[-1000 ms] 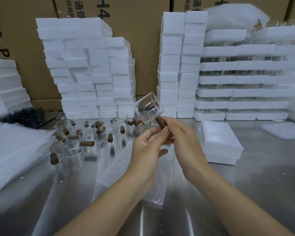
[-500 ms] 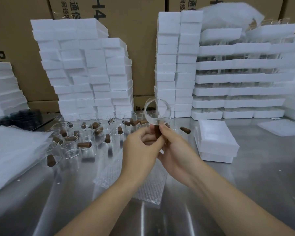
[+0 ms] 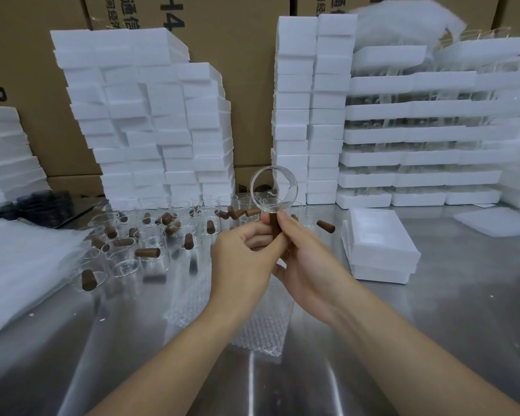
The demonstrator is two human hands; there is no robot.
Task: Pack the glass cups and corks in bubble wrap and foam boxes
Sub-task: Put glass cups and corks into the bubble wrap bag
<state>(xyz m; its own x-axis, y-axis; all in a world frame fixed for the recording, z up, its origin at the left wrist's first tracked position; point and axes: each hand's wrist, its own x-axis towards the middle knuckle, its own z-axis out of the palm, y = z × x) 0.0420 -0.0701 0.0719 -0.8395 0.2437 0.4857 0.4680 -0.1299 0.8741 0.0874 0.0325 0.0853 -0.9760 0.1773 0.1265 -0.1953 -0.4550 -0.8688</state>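
Observation:
Both hands meet above the steel table (image 3: 463, 310). A clear glass cup (image 3: 273, 189) is held up with its round end facing me, and a brown cork (image 3: 274, 226) stands just under it. My left hand (image 3: 243, 262) and my right hand (image 3: 306, 262) both pinch the cork and the cup's lower edge between thumb and fingers. A sheet of bubble wrap (image 3: 252, 319) lies flat below the hands. Several more glass cups (image 3: 150, 235) and loose corks (image 3: 147, 252) are scattered to the left. A closed white foam box (image 3: 379, 244) sits to the right.
Tall stacks of white foam boxes (image 3: 150, 121) stand at the back, in front of cardboard cartons (image 3: 240, 55). Foam trays with glasses (image 3: 418, 136) are stacked at the back right. A pile of white foam sheets (image 3: 21, 265) lies at the left. One cork (image 3: 325, 226) lies alone.
The cup has turned from tilted sideways to its round end facing me, and has come slightly lower and to the right. The cork now stands directly under it between both hands.

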